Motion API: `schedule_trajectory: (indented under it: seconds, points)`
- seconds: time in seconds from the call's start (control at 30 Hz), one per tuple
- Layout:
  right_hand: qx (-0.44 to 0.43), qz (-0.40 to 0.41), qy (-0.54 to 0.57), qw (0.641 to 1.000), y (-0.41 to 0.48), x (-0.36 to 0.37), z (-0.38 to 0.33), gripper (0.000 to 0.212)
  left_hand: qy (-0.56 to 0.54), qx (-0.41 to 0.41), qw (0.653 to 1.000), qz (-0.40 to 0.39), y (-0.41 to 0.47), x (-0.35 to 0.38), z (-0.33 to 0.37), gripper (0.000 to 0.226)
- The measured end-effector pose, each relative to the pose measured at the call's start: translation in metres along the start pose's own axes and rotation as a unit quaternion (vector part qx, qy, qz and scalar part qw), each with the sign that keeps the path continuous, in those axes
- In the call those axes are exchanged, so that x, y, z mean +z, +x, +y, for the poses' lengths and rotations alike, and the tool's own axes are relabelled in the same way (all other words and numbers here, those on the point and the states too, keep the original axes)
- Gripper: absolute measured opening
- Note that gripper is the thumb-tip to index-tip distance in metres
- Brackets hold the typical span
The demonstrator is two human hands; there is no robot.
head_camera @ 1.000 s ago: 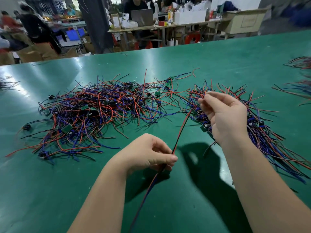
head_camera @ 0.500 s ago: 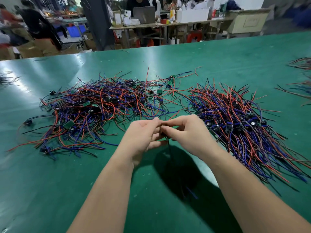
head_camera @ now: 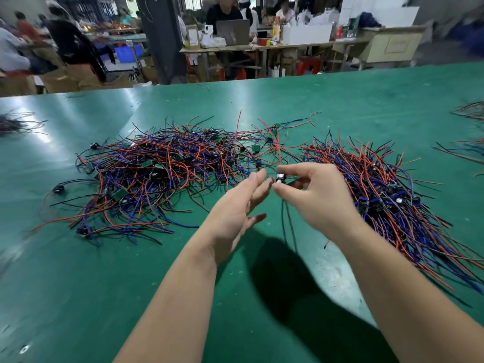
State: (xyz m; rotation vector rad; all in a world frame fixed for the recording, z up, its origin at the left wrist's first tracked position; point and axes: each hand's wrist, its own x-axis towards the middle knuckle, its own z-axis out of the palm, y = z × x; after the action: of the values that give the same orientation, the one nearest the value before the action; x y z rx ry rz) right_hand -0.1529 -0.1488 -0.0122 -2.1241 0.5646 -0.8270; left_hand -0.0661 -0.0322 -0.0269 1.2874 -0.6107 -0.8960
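Observation:
My right hand (head_camera: 318,197) pinches a small black-and-white component (head_camera: 279,177) between thumb and forefinger, above the green table (head_camera: 78,284). Dark wires (head_camera: 288,224) hang down from that component toward the table. My left hand (head_camera: 235,213) is just left of it with fingers straight and spread, its fingertips close to the component and holding nothing. A tangled pile of red, blue and black wires with small green boards (head_camera: 162,176) lies to the left. A more combed pile of the same wires (head_camera: 387,195) lies to the right, behind my right hand.
More wire bundles lie at the table's far left edge (head_camera: 15,124) and far right edge (head_camera: 468,113). Beyond the table stand a dark pillar (head_camera: 159,38), a workbench with a laptop (head_camera: 233,31), boxes, and several people.
A second ago my hands were apart along one red-and-blue wire. They then met in the middle. Now my left hand has let go and spread, while my right holds the component higher.

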Motion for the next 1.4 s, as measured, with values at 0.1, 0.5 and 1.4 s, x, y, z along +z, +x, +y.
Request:
schedule_trajectory:
  seconds: [0.1, 0.5, 1.4]
  points:
    - [-0.027, 0.038, -0.102, 0.994, 0.013, -0.034, -0.005, 0.015, 0.174, 0.066, 0.965, 0.187, 0.002, -0.018, 0.002, 0.031]
    - [0.106, -0.013, -0.384, 0.917, 0.019, -0.059, 0.018, 0.038, 0.613, -0.181, 0.682, 0.355, 0.004, -0.079, -0.014, 0.032]
    - [0.227, -0.055, 0.381, 0.894, -0.010, 0.031, 0.010, 0.019, 0.370, 0.356, 0.804, 0.300, 0.005, -0.028, -0.011, 0.025]
